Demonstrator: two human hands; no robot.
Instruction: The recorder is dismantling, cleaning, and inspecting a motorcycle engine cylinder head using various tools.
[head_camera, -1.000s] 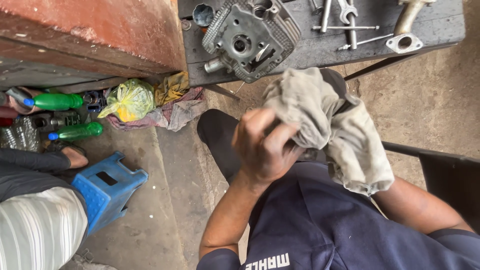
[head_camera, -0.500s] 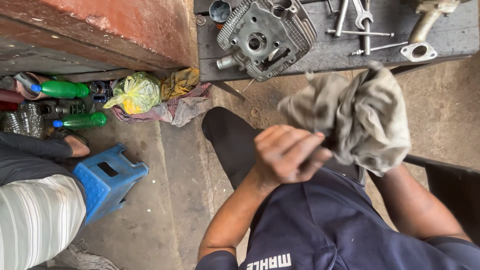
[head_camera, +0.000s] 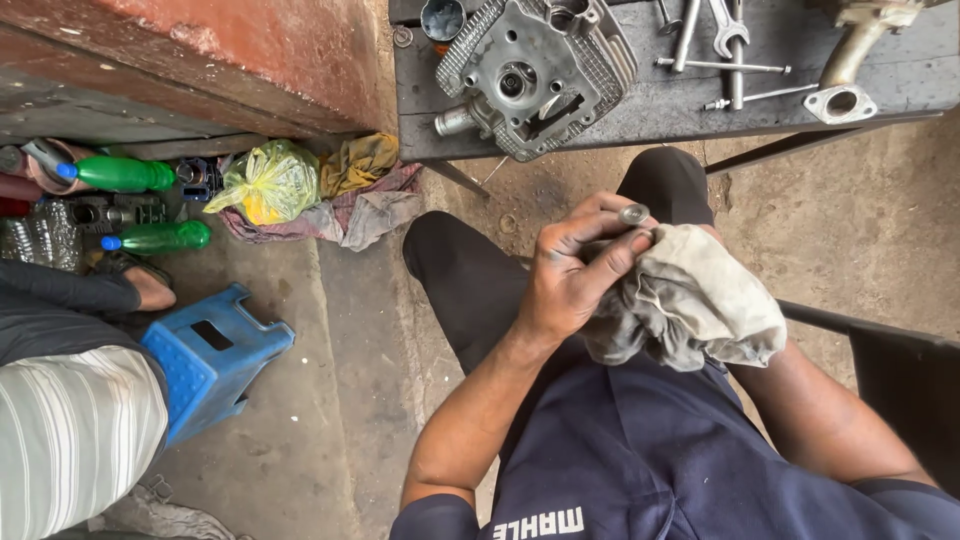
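Note:
My left hand is closed around a small round metal part, which pokes out at my fingertips. A dirty grey rag is bunched against that hand, over my lap. My right hand is hidden under the rag; only the forearm shows. I sit with my knees toward a dark workbench. On the bench lies a grey metal cylinder head, just beyond my hands.
Spanners and rods and a flanged pipe lie on the bench. Left: a blue plastic stool, green bottles, a yellow bag, rags. Another person in a striped garment sits at the left edge.
The rag has come down from in front of the bench to my lap. My left hand has closed on the metal part beside it. The view has shifted slightly.

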